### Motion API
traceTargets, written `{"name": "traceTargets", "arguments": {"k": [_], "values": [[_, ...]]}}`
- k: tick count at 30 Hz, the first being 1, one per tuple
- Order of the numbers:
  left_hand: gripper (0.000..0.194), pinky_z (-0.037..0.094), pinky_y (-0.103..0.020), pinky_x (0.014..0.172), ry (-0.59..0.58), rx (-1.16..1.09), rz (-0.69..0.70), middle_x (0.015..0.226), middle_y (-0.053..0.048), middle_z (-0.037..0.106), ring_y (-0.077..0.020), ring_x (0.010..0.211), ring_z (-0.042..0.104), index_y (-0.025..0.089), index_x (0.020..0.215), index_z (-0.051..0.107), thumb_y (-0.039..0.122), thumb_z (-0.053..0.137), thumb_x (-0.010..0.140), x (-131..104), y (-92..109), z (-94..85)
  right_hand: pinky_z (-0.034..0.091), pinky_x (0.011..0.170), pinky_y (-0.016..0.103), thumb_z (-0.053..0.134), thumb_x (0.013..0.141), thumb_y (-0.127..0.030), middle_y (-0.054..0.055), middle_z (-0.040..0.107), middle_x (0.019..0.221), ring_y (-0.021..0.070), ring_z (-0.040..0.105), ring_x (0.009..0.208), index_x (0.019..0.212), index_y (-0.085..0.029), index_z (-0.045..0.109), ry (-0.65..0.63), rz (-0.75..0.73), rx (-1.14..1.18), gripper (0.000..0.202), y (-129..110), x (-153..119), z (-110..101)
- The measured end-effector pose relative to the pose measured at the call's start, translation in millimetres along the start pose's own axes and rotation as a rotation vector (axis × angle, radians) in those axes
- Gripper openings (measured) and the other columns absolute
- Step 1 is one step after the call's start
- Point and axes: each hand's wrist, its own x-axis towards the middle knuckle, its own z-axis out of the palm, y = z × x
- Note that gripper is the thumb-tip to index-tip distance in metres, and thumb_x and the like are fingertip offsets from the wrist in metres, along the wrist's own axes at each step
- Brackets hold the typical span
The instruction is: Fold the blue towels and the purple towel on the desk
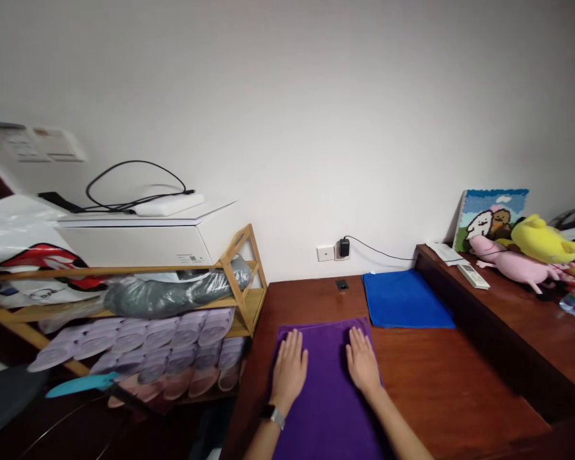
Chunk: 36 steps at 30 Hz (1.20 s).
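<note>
A purple cloth [324, 390] lies spread on the brown wooden desk [450, 383], its near end running out of the picture. Flat on its left side rests my left hand [290, 369], fingers stretched forward and a watch on the wrist. My right hand [363, 361] lies palm down along the cloth's right edge, fingers also extended. Neither hand holds anything. Beyond my right hand, a blue cloth [406, 299] lies flat near the wall.
To the left stands a wooden rack [242, 300] with several slippers [186, 332] and a white box [138, 243] on top. A raised ledge [522, 319] at right bears a pink plush toy [512, 260], a yellow one [544, 239] and a remote [473, 276]. A charger [344, 247] is plugged into the wall.
</note>
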Motion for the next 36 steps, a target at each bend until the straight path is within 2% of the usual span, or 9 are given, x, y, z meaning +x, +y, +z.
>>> {"name": "traceTargets", "arguments": {"k": [3, 5, 11, 13, 16, 19, 24, 31, 36], "values": [[0.059, 0.036, -0.052, 0.13, -0.031, -0.051, 0.13, 0.169, -0.011, 0.046, -0.0274, 0.159, 0.041, 0.02, 0.165, 0.044, 0.04, 0.031, 0.111, -38.0, 41.7, 9.6, 0.024, 0.134, 0.045, 0.032, 0.11, -0.037, 0.008, 0.038, 0.171, 0.0251, 0.034, 0.161, 0.165, -0.018, 0.046, -0.026, -0.087, 0.033, 0.06, -31.0, -40.9, 17.9], [0.058, 0.04, -0.054, 0.128, -0.065, -0.054, 0.113, 0.167, -0.011, 0.049, -0.0287, 0.156, 0.045, 0.022, 0.164, 0.047, 0.042, 0.033, 0.111, -58.9, 43.2, 12.6, 0.025, 0.134, 0.047, 0.035, 0.109, -0.039, 0.007, 0.036, 0.172, 0.0253, 0.033, 0.162, 0.165, -0.019, 0.045, -0.085, -0.066, 0.019, 0.061, -34.1, -60.1, 22.1], [0.063, 0.042, -0.055, 0.126, -0.062, 0.031, -0.128, 0.166, -0.014, 0.05, -0.0318, 0.155, 0.047, 0.014, 0.159, 0.053, 0.048, 0.035, 0.108, -91.8, -53.0, -5.4, 0.025, 0.134, 0.051, 0.03, 0.108, -0.046, 0.009, 0.029, 0.174, 0.0278, 0.028, 0.163, 0.167, -0.011, 0.038, -0.165, 0.156, -0.132, 0.07, 41.7, -81.6, -9.6], [0.063, 0.042, -0.053, 0.126, -0.049, 0.026, -0.112, 0.165, -0.013, 0.052, -0.0302, 0.155, 0.047, 0.015, 0.159, 0.053, 0.046, 0.034, 0.108, -99.0, -67.3, -14.3, 0.024, 0.134, 0.05, 0.028, 0.108, -0.046, 0.011, 0.028, 0.175, 0.0286, 0.026, 0.164, 0.167, -0.006, 0.036, -0.169, 0.192, -0.166, 0.072, 57.6, -86.5, -19.6], [0.06, 0.039, -0.051, 0.129, 0.006, 0.011, -0.058, 0.168, -0.011, 0.047, -0.0271, 0.158, 0.042, 0.017, 0.162, 0.048, 0.042, 0.032, 0.11, -108.7, -45.1, -22.8, 0.023, 0.134, 0.05, 0.024, 0.109, -0.045, 0.013, 0.03, 0.174, 0.0293, 0.026, 0.164, 0.167, -0.005, 0.037, -0.085, 0.185, -0.158, 0.071, 43.8, -95.2, -23.2], [0.059, 0.038, -0.05, 0.13, 0.006, -0.008, 0.012, 0.171, -0.009, 0.043, -0.0252, 0.159, 0.04, 0.018, 0.165, 0.044, 0.041, 0.032, 0.112, -116.4, 0.9, -23.1, 0.021, 0.135, 0.049, 0.02, 0.111, -0.046, 0.009, 0.029, 0.175, 0.0266, 0.025, 0.164, 0.169, -0.013, 0.036, -0.011, 0.058, -0.084, 0.068, -2.3, -104.4, -16.1], [0.06, 0.041, -0.054, 0.127, -0.083, -0.006, -0.01, 0.169, -0.011, 0.046, -0.0294, 0.157, 0.044, 0.021, 0.163, 0.048, 0.047, 0.036, 0.11, -125.8, 24.9, -17.1, 0.022, 0.135, 0.048, 0.027, 0.111, -0.046, 0.006, 0.03, 0.175, 0.0246, 0.028, 0.164, 0.169, -0.018, 0.036, -0.19, -0.019, -0.051, 0.065, -48.8, -116.9, -5.9], [0.067, 0.04, -0.056, 0.127, -0.025, 0.019, -0.107, 0.168, -0.014, 0.048, -0.0324, 0.156, 0.045, 0.018, 0.166, 0.043, 0.052, 0.036, 0.108, -147.5, -20.8, -17.1, 0.019, 0.135, 0.052, 0.028, 0.109, -0.047, 0.007, 0.023, 0.176, 0.026, 0.022, 0.165, 0.17, -0.014, 0.033, -0.231, 0.144, -0.175, 0.069, 21.6, -130.4, -22.3], [0.065, 0.038, -0.055, 0.128, 0.01, 0.005, -0.109, 0.167, -0.013, 0.049, -0.0313, 0.156, 0.045, 0.018, 0.163, 0.048, 0.05, 0.035, 0.109, -138.4, -19.7, -19.4, 0.024, 0.134, 0.052, 0.028, 0.109, -0.049, 0.009, 0.03, 0.174, 0.0281, 0.027, 0.164, 0.168, -0.015, 0.039, -0.165, 0.116, -0.12, 0.068, 37.4, -123.3, -26.0]]}}
